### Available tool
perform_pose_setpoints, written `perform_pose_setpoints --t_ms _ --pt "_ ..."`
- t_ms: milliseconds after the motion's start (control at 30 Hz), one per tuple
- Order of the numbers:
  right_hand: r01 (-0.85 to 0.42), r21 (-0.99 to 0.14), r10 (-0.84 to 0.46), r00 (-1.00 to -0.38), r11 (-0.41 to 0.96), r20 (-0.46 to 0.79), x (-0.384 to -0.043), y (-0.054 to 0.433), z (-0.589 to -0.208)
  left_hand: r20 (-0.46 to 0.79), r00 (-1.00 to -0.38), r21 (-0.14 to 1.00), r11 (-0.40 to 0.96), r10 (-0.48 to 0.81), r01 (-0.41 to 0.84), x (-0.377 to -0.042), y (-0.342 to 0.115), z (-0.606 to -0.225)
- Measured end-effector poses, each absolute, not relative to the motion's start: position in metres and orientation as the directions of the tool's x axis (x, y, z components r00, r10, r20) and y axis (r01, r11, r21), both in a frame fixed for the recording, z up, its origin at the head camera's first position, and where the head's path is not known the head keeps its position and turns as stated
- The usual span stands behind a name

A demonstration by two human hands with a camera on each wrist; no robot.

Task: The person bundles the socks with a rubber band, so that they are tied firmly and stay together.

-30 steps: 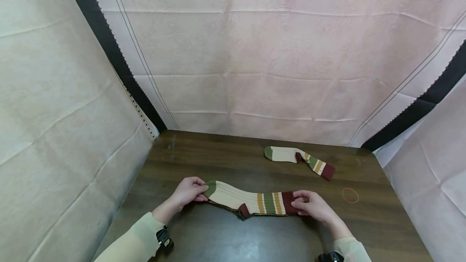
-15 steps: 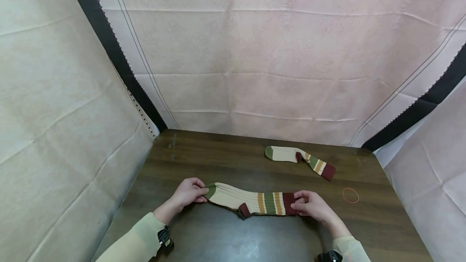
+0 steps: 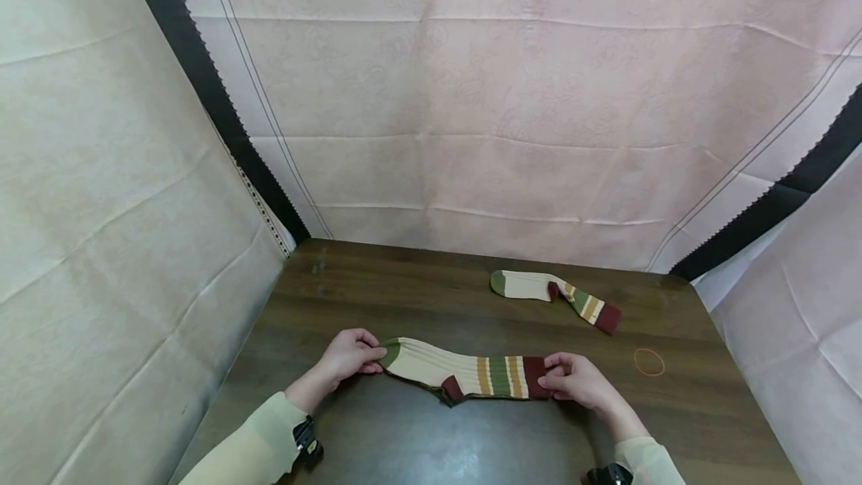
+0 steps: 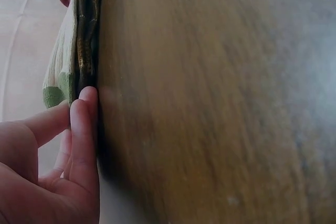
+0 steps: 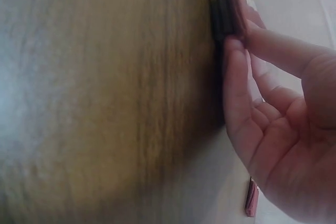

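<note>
A cream sock (image 3: 438, 359) with a green toe, maroon heel and striped maroon cuff lies lengthwise before me, on top of dark layers (image 4: 86, 30) that look like more socks. My left hand (image 3: 348, 356) pinches the toe end between thumb and fingers. At the cuff end, my right hand (image 3: 581, 382) pinches the maroon edge (image 5: 238, 9), thumb above and fingers at the lower layers. The wrist views show the stacked layers edge-on between thumb and fingers at both ends. How many layers there are, I cannot tell.
A matching single sock (image 3: 528, 285) lies bent farther back on the dark wooden table (image 3: 384, 290). Right of my right hand is a thin orange ring (image 3: 649, 361), like a rubber band. Pale cloth (image 3: 471, 111) hangs behind the table and at both sides.
The toe end of the top sock lies slightly lower than a second ago. Both hands keep their pinch and have hardly moved.
</note>
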State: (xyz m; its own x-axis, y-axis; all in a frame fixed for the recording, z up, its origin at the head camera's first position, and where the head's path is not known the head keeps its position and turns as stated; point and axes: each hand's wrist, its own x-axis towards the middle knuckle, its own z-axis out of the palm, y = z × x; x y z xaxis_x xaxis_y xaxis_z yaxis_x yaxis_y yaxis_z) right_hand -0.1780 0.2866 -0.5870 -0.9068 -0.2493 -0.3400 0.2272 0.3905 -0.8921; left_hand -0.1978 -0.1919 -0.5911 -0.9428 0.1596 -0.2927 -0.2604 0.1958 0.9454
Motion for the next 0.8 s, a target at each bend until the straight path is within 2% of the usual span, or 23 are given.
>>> perform_pose_setpoints --t_ms 200,333,433,567,667,800 --pt "0.224 -0.881 -0.252 -0.903 0.416 -0.349 -0.183 0.289 -0.582 -0.287 -0.944 0.947 0.199 0.165 -0.253 -0.2 -0.193 -0.591" --pt "0.182 -0.876 -0.217 -0.928 0.446 -0.303 -0.196 0.29 -0.579 -0.287 -0.949 0.943 0.213 0.133 -0.255 -0.203 -0.198 -0.587" --pt "0.125 -0.869 -0.156 -0.962 0.478 -0.224 -0.211 0.292 -0.579 -0.282 -0.955 0.945 0.201 0.094 -0.259 -0.205 -0.202 -0.583" --pt "0.064 -0.801 0.014 -0.998 0.595 -0.069 -0.229 0.301 -0.578 -0.267 -0.961 0.954 0.162 0.068 -0.253 -0.208 -0.205 -0.578" --pt "0.05 -0.729 0.124 -0.991 0.683 0.048 -0.24 0.309 -0.579 -0.256 -0.964 0.96 0.131 0.066 -0.246 -0.209 -0.206 -0.574" --pt "0.005 -0.655 0.139 -0.979 0.756 0.152 -0.253 0.318 -0.584 -0.24 -0.969 0.968 0.091 0.061 -0.234 -0.208 -0.207 -0.571"
